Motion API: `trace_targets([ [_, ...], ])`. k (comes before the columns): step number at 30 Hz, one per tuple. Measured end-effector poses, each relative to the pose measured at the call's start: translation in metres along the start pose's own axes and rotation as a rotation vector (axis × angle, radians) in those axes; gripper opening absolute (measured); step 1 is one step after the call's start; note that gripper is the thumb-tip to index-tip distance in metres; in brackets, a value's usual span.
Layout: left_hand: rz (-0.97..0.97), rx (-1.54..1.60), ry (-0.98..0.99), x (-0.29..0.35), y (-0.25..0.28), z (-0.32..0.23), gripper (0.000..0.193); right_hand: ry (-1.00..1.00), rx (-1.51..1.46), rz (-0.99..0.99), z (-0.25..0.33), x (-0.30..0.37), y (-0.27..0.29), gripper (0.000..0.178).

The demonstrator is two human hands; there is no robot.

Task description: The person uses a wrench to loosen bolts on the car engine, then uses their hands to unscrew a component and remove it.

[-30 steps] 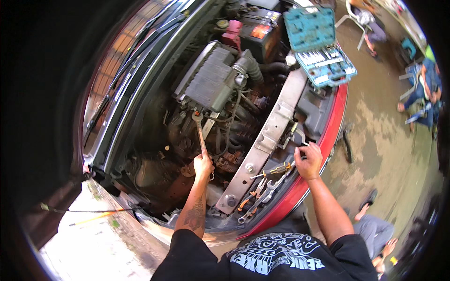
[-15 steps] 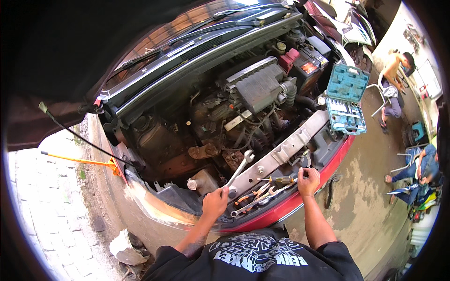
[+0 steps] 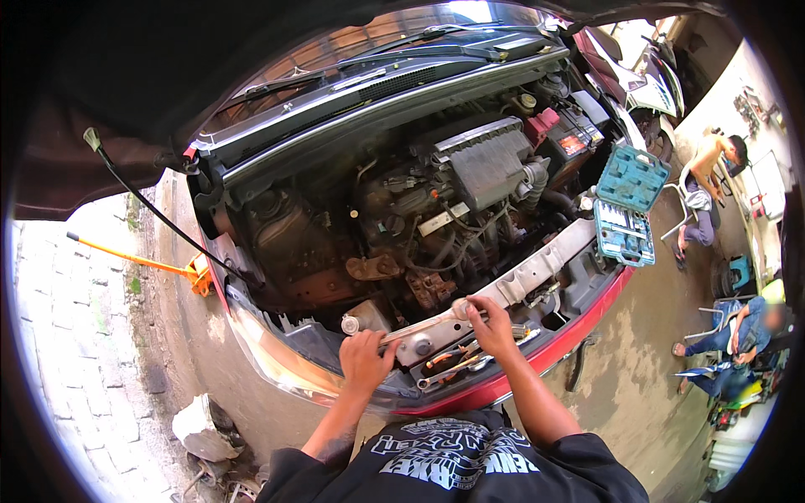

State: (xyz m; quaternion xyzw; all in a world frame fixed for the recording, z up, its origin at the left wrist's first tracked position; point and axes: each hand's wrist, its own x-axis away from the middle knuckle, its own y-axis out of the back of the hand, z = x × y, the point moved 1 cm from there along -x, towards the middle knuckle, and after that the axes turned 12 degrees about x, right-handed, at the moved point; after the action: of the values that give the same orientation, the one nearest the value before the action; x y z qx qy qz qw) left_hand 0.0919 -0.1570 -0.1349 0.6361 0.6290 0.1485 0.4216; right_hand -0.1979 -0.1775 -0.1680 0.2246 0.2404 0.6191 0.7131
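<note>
A long silver wrench (image 3: 426,324) lies level across the front of the engine bay, above the metal crossbar (image 3: 513,289). My left hand (image 3: 366,362) is closed around its left end. At the other end, the thumb and fingers of my right hand (image 3: 493,325) pinch the wrench head, partly hiding it. Whether anything small is also between those fingers cannot be seen. Just below, several hand tools (image 3: 457,365), including wrenches and an orange-handled tool, rest in the gap behind the red bumper (image 3: 495,388).
A teal socket set case (image 3: 625,230) stands open at the bay's right front corner. The black engine cover (image 3: 490,172) and battery (image 3: 570,134) are farther back. An orange jack (image 3: 197,272) is on the left. Two people (image 3: 708,180) sit at the right.
My right hand has moved left from beside the yellow-handled screwdriver to the wrench head. The wrench has swung from slanting upward to nearly level, and my left hand has shifted slightly left.
</note>
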Motion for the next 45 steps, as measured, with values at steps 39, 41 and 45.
trace_targets([
  [39,-0.195,-0.159,0.207,0.047,0.034,0.068,0.03,-0.008,0.612,-0.436,-0.053,-0.291,-0.155,0.025],
  [41,-0.201,-0.155,0.202,0.046,0.032,0.067,0.03,0.051,0.574,-0.469,-0.062,-0.289,-0.15,0.025],
  [45,-0.227,-0.184,0.172,0.044,0.03,0.068,0.03,0.155,0.454,-0.488,-0.063,-0.281,-0.146,0.027],
])
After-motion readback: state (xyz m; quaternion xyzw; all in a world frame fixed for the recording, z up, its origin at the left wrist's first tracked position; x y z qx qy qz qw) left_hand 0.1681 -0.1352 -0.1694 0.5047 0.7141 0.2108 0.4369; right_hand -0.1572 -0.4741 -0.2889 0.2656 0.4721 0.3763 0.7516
